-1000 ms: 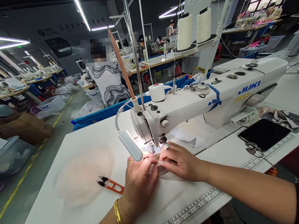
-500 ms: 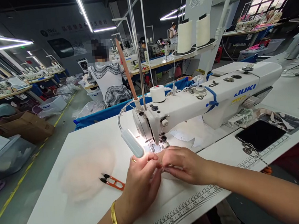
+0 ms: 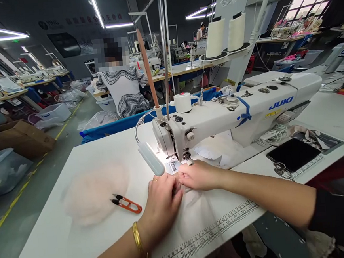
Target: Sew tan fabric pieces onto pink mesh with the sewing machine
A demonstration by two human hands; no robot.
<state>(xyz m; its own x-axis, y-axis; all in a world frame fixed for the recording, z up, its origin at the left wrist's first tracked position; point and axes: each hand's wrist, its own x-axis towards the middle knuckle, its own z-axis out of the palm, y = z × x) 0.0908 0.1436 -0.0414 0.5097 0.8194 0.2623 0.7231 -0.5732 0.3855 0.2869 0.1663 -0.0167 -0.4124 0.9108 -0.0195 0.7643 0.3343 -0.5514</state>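
Note:
Just in front of the presser foot [image 3: 173,166] of a white sewing machine [image 3: 212,116], my two hands are close together. My left hand [image 3: 162,197], fingers curled, grips the edge of a thin, sheer pale fabric [image 3: 196,216]. Beside it my right hand [image 3: 201,175] pinches the same fabric, nearer the needle. The fabric drapes from my fingers over the tabletop toward the front edge; my fingers hide the gripped edge. Orange thread snips [image 3: 126,203] lie left of my left hand, by a soft pale pink fabric heap [image 3: 93,194].
A small lamp [image 3: 151,159] on a bendable neck hangs close above my left hand. A printed ruler [image 3: 205,243] runs along the table's front edge. To the right lie a black phone [image 3: 294,154] and cords. A co-worker [image 3: 127,88] sits ahead, back turned.
Both hands have shifted toward the presser foot, the right now close under the machine head. More of the sheer fabric shows draped in front. The view has shifted slightly.

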